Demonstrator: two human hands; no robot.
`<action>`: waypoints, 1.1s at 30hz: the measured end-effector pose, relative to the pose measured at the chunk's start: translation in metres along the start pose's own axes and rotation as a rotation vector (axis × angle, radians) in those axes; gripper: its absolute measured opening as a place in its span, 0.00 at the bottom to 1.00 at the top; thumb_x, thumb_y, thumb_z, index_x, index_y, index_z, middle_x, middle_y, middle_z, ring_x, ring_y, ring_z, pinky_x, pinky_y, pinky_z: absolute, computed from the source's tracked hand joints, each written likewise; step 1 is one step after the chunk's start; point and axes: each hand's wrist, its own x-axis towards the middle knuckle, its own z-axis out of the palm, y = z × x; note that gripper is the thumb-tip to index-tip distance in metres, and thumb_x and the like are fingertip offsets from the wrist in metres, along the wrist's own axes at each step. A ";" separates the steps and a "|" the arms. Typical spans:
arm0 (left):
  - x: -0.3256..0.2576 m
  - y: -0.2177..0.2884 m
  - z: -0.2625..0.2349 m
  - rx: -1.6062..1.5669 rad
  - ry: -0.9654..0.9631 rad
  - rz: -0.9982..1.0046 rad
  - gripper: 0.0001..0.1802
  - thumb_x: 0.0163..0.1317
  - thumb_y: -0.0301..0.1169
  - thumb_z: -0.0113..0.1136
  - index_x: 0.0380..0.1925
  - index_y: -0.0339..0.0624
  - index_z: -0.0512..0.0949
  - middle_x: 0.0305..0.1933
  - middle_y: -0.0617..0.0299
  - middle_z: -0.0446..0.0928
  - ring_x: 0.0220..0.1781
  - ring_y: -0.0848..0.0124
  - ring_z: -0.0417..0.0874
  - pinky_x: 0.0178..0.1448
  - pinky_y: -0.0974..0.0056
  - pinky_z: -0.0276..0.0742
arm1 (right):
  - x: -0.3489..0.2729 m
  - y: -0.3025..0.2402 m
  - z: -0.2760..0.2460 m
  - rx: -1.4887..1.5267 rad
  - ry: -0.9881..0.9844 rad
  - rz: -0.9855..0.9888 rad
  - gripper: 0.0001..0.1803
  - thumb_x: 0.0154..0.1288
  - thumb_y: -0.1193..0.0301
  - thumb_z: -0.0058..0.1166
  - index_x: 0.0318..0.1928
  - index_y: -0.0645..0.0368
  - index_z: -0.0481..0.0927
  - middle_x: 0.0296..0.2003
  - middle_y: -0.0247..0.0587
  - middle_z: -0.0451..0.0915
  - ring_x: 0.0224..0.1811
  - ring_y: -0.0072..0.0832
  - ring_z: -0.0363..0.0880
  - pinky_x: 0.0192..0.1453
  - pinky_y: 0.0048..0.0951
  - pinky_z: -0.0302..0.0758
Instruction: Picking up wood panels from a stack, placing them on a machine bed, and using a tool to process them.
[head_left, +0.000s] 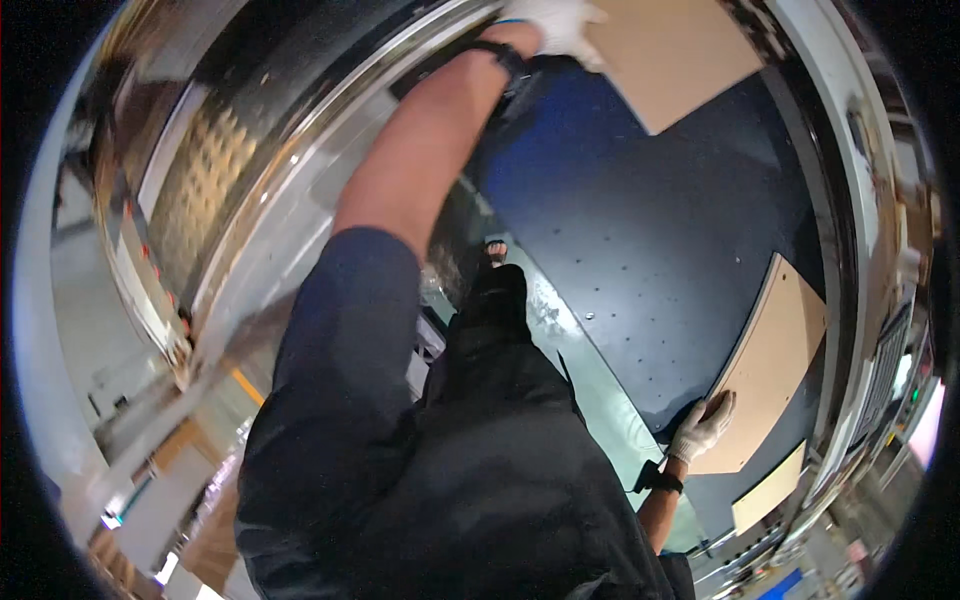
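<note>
My left hand, in a white glove, reaches to the far end of a dark table. It is partly blurred, and its fingers meet the left edge of a tan flat board, which runs out of the view at the top. Nearer on the right, my right hand, also gloved, grips the near edge of a second tan board. That board has a curved outline and small holes, and it lies flat. Both wrists carry dark bands.
Beneath the boards lies the dark tabletop, dotted with small holes. A pale strip borders it on my side. A smaller light board lies near the right end. A grey machine frame rises along the far right side.
</note>
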 end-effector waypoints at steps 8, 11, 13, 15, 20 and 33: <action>-0.005 0.022 -0.005 0.105 -0.143 -0.202 0.42 0.40 0.57 0.80 0.61 0.62 0.84 0.64 0.60 0.81 0.67 0.53 0.80 0.66 0.43 0.78 | -0.027 -0.018 0.007 -0.030 -0.019 -0.073 0.33 0.74 0.65 0.52 0.75 0.66 0.63 0.72 0.61 0.67 0.76 0.54 0.64 0.80 0.48 0.60; -0.008 -0.012 0.010 -0.058 0.025 0.044 0.42 0.41 0.57 0.80 0.61 0.62 0.84 0.63 0.61 0.83 0.65 0.57 0.83 0.65 0.44 0.79 | -0.031 -0.051 0.004 0.026 -0.031 -0.078 0.33 0.74 0.65 0.52 0.74 0.67 0.64 0.73 0.61 0.67 0.76 0.56 0.63 0.81 0.50 0.58; 0.001 -0.014 0.002 -0.146 -0.082 0.030 0.44 0.40 0.58 0.80 0.62 0.62 0.83 0.68 0.59 0.79 0.71 0.54 0.77 0.68 0.40 0.75 | -0.032 -0.050 0.003 -0.004 -0.027 -0.096 0.33 0.72 0.65 0.53 0.73 0.66 0.65 0.73 0.62 0.66 0.76 0.57 0.62 0.81 0.52 0.58; 0.033 -0.015 0.041 -0.060 -0.037 0.023 0.45 0.46 0.58 0.77 0.67 0.61 0.79 0.72 0.54 0.75 0.70 0.52 0.77 0.69 0.41 0.76 | -0.030 -0.049 0.002 -0.038 -0.013 -0.100 0.33 0.71 0.66 0.53 0.73 0.66 0.65 0.73 0.62 0.65 0.76 0.58 0.61 0.81 0.53 0.57; 0.034 -0.008 0.038 -0.049 -0.041 0.032 0.46 0.45 0.57 0.76 0.68 0.62 0.78 0.79 0.55 0.66 0.78 0.48 0.68 0.76 0.41 0.69 | -0.028 -0.054 -0.006 -0.057 -0.063 -0.048 0.36 0.66 0.67 0.56 0.72 0.66 0.66 0.74 0.62 0.65 0.77 0.59 0.60 0.82 0.54 0.56; 0.026 -0.013 0.043 0.014 -0.070 0.016 0.49 0.43 0.58 0.79 0.70 0.66 0.76 0.82 0.60 0.63 0.82 0.50 0.61 0.78 0.38 0.65 | -0.033 -0.062 -0.013 -0.013 -0.033 -0.013 0.38 0.61 0.61 0.60 0.69 0.64 0.70 0.71 0.58 0.68 0.76 0.58 0.62 0.82 0.59 0.53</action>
